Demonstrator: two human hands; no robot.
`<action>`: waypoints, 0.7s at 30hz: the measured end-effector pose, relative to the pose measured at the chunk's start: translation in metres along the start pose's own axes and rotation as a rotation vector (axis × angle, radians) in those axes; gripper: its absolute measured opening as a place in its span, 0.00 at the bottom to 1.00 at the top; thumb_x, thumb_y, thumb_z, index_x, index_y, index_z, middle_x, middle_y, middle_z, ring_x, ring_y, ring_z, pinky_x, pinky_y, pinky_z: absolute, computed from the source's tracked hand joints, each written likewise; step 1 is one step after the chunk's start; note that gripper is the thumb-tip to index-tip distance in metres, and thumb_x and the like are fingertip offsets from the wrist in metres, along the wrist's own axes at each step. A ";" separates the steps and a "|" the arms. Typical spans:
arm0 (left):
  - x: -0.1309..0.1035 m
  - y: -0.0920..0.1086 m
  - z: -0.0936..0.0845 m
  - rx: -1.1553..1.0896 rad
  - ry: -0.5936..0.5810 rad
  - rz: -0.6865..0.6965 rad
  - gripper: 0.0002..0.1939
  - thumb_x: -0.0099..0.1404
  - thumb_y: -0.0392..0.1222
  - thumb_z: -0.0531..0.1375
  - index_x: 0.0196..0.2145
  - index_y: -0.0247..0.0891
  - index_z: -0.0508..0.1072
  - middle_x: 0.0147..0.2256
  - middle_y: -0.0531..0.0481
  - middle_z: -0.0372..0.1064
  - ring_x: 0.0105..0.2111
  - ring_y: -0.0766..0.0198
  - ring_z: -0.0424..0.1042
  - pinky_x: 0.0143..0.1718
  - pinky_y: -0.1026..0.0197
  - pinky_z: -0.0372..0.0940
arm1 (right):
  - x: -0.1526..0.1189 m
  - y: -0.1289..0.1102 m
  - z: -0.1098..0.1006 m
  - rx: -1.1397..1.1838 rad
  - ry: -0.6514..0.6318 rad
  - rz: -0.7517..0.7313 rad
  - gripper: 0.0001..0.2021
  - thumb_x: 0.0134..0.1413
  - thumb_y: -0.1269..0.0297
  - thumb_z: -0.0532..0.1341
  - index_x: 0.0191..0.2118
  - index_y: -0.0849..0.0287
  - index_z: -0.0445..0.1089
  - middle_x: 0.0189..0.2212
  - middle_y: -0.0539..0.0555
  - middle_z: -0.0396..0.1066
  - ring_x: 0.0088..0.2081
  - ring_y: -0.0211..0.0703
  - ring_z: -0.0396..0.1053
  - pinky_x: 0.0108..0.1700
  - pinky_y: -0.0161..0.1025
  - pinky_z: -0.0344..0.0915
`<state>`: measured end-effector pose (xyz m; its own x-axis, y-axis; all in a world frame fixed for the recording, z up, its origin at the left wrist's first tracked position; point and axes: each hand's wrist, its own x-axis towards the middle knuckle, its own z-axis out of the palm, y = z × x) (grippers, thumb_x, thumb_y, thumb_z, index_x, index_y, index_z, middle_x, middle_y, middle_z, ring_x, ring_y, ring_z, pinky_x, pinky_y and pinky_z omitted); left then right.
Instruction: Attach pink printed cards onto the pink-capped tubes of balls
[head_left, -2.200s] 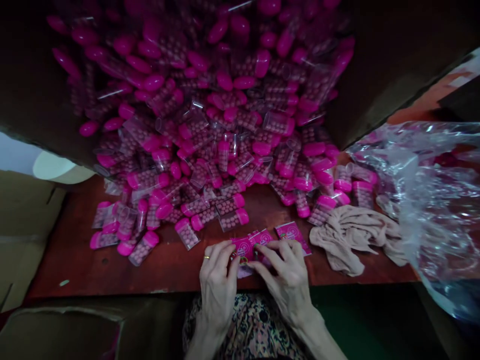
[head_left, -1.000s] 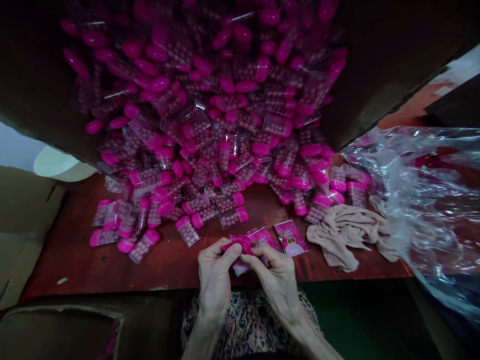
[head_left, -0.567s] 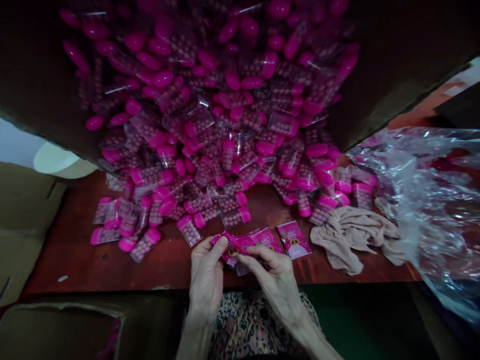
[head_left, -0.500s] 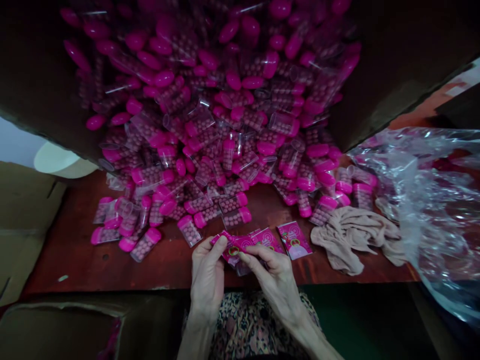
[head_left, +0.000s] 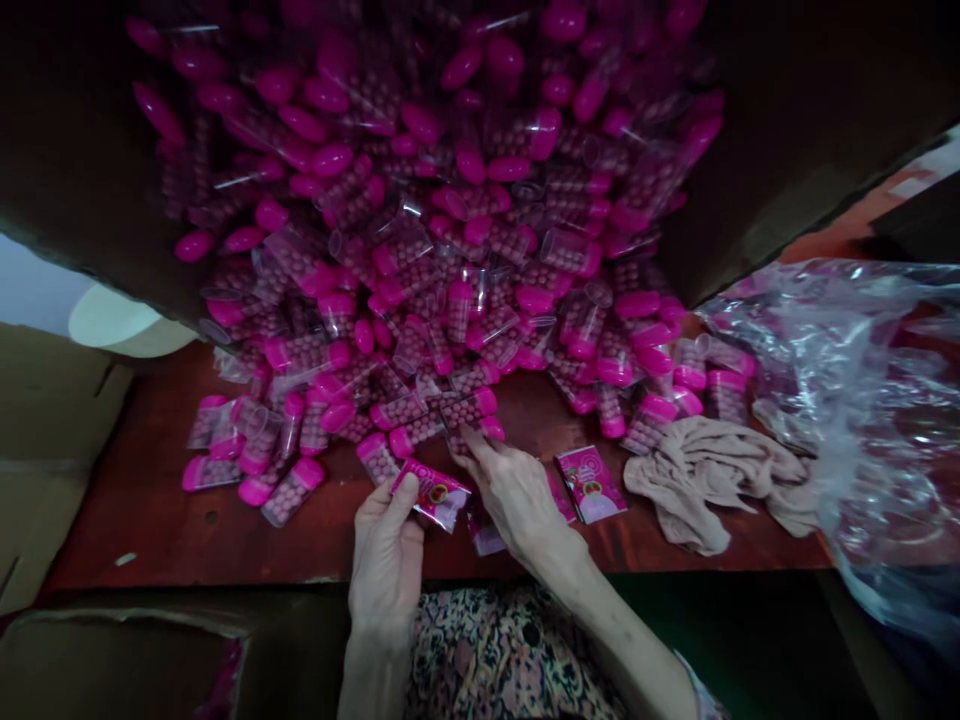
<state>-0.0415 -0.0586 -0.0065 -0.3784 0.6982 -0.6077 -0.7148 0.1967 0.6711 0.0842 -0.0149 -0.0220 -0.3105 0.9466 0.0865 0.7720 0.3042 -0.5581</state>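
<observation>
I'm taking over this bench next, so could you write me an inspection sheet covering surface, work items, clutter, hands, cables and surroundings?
Surface: red-brown table, a pale scrap near its front edge at left.
Work items: pink-capped bottles, heaped at the back and spread forward; packets lying near the front, some partly hidden by the right hand.
Clutter: crumpled cloth right of the packets; clear plastic at far right.
Left hand: holds one pink packet.
Right hand: fingers over a bottle; grip cannot be told.
Cables: nothing seen.
Surroundings: cardboard at left; dark panels flanking the bottles.
</observation>
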 end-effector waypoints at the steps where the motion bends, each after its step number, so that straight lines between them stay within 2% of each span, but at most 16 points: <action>1: 0.001 0.001 0.000 -0.008 0.003 -0.005 0.09 0.44 0.38 0.70 0.24 0.33 0.75 0.23 0.52 0.74 0.24 0.68 0.71 0.29 0.66 0.67 | 0.001 0.002 0.002 -0.059 0.003 -0.002 0.12 0.57 0.66 0.56 0.47 0.58 0.69 0.28 0.55 0.74 0.26 0.43 0.70 0.27 0.34 0.59; 4: 0.003 0.001 0.000 -0.043 0.008 -0.013 0.08 0.44 0.37 0.69 0.23 0.34 0.75 0.23 0.53 0.74 0.24 0.69 0.71 0.29 0.68 0.67 | -0.001 0.013 0.001 -0.124 0.047 0.041 0.11 0.58 0.64 0.55 0.42 0.57 0.72 0.29 0.57 0.74 0.29 0.44 0.69 0.29 0.35 0.59; 7: 0.006 -0.001 0.002 -0.075 0.010 -0.028 0.07 0.45 0.36 0.69 0.24 0.35 0.75 0.24 0.54 0.74 0.25 0.70 0.72 0.30 0.69 0.67 | -0.004 0.026 -0.003 -0.177 0.133 0.117 0.13 0.60 0.63 0.52 0.42 0.58 0.73 0.31 0.59 0.72 0.31 0.46 0.67 0.31 0.37 0.59; 12: 0.007 -0.002 0.013 -0.147 0.011 -0.079 0.03 0.52 0.32 0.65 0.26 0.36 0.76 0.25 0.53 0.75 0.26 0.70 0.73 0.35 0.67 0.68 | -0.003 0.040 -0.003 -0.244 0.327 0.219 0.14 0.59 0.60 0.53 0.42 0.57 0.74 0.26 0.55 0.66 0.26 0.42 0.62 0.25 0.35 0.54; 15: 0.006 0.002 0.020 -0.189 0.024 -0.110 0.07 0.56 0.28 0.60 0.25 0.36 0.75 0.25 0.52 0.75 0.26 0.70 0.73 0.36 0.67 0.69 | -0.001 0.040 -0.005 -0.192 0.319 0.203 0.14 0.59 0.62 0.53 0.43 0.57 0.74 0.26 0.54 0.63 0.25 0.41 0.62 0.25 0.35 0.55; 18: 0.008 0.006 0.025 -0.229 0.088 -0.142 0.12 0.60 0.26 0.56 0.23 0.36 0.73 0.22 0.53 0.74 0.22 0.71 0.72 0.31 0.68 0.69 | -0.001 0.039 -0.012 -0.117 0.245 0.148 0.12 0.57 0.66 0.54 0.41 0.59 0.74 0.30 0.56 0.64 0.31 0.45 0.64 0.30 0.37 0.60; 21: 0.012 0.008 0.027 -0.261 0.155 -0.163 0.14 0.61 0.25 0.54 0.22 0.35 0.72 0.20 0.53 0.73 0.20 0.72 0.71 0.28 0.69 0.69 | -0.003 0.039 -0.015 -0.017 0.258 0.170 0.13 0.57 0.67 0.54 0.45 0.61 0.71 0.35 0.59 0.65 0.36 0.47 0.66 0.35 0.40 0.64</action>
<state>-0.0357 -0.0303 0.0030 -0.3171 0.5552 -0.7689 -0.8920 0.1008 0.4406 0.1235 -0.0039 -0.0318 -0.0265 0.9792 0.2011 0.8106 0.1388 -0.5690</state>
